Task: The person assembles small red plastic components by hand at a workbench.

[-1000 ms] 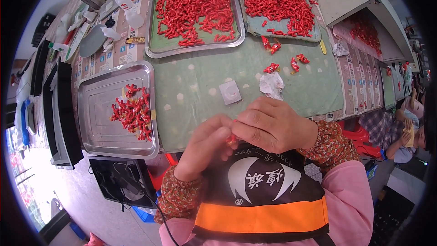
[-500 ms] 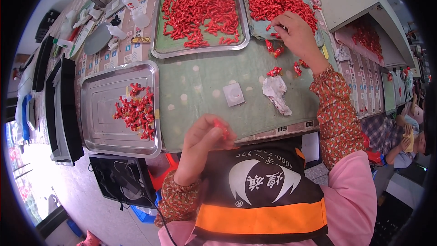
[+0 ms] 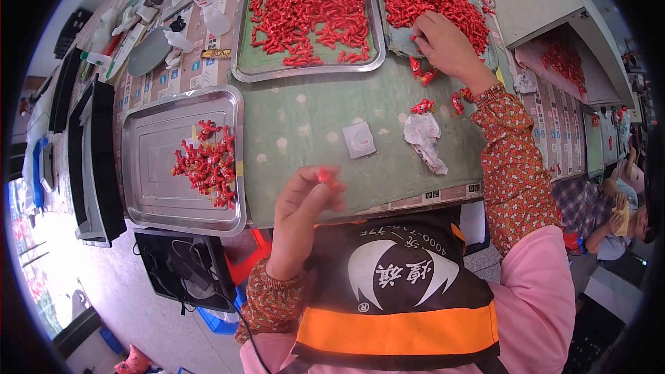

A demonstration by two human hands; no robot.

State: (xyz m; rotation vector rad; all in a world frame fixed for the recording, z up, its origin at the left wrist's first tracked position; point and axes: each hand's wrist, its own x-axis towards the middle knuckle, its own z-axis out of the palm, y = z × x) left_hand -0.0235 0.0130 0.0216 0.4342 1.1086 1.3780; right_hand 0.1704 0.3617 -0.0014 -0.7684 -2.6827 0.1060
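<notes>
My left hand (image 3: 296,213) is raised over the near edge of the green work mat. Its thumb and fingers are closed on a small glossy red figure (image 3: 327,179), partly hidden and blurred. My right hand (image 3: 443,43) reaches to the near left side of a heap of small red plastic pieces (image 3: 433,0) on the far right tray. Its fingers curl downward at the heap, and what lies between them is hidden. Just below that hand are a few red figures with golden parts (image 3: 422,106). Mid-mat sits a small white square with a round dish shape (image 3: 359,140).
A metal tray (image 3: 149,201) at left holds a cluster of assembled red figures (image 3: 208,164). Behind the mat, another metal tray (image 3: 239,62) carries many loose red pieces (image 3: 308,17). A crumpled white tissue (image 3: 424,142) lies at right. White squeeze bottles (image 3: 216,21) stand far left.
My left hand has risen slightly, still with the red figure. My right hand has lowered its fingers to the edge of the heap and turned more palm down.
</notes>
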